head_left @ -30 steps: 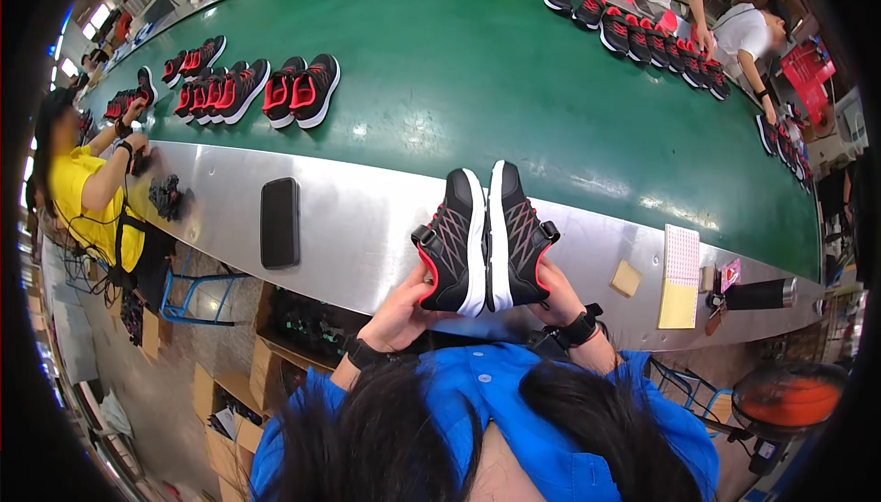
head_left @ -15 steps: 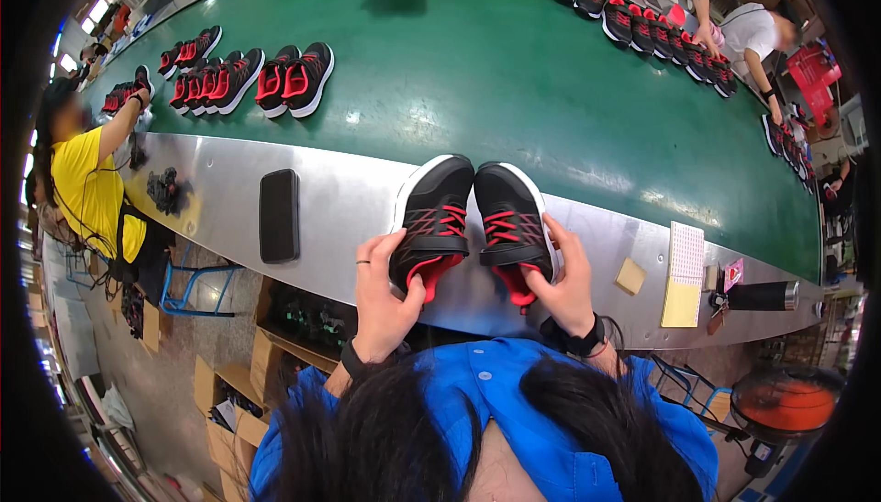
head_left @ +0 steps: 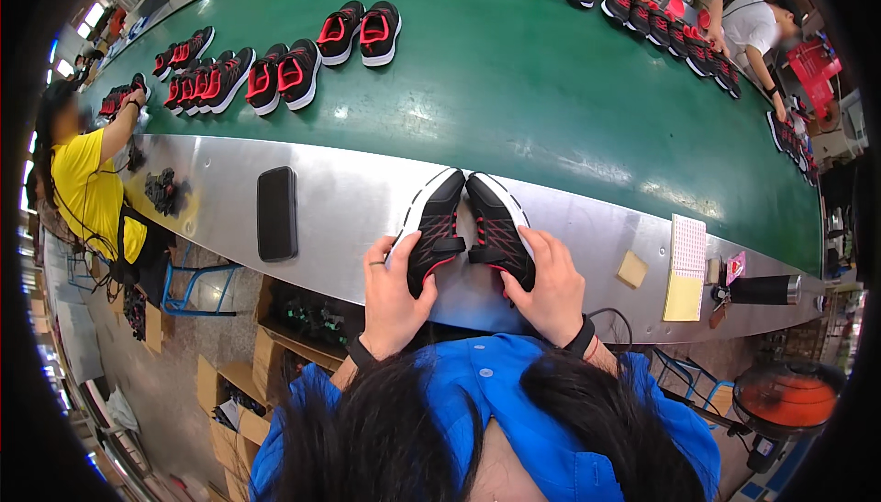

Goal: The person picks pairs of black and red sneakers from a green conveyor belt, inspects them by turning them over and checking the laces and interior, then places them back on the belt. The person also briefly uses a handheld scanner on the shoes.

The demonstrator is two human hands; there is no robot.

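My left hand [head_left: 393,300] grips the heel end of a black sneaker [head_left: 437,217] with red laces, red lining and a white sole. In my right hand [head_left: 552,289] is the matching sneaker [head_left: 494,217], held the same way. Both toes point away from me and lean close together. The two sneakers are rolled inward, so their white outer sidewalls show. They are over the metal ledge [head_left: 349,199] at the edge of the green table. Each thumb lies by the heel opening.
Similar sneakers [head_left: 376,36] stand in pairs on the green surface [head_left: 486,71]. Left on the ledge lies a black phone-like slab [head_left: 277,214]; right are a yellow block [head_left: 632,269], a notepad [head_left: 683,273] and a black cylinder [head_left: 766,291]. Co-workers handle shoes at left and far right.
Both sneakers have rolled inward, soles turning outward, in my hands. A further pair has come onto the green surface at the upper middle, and the pairs at left have shifted slightly left.
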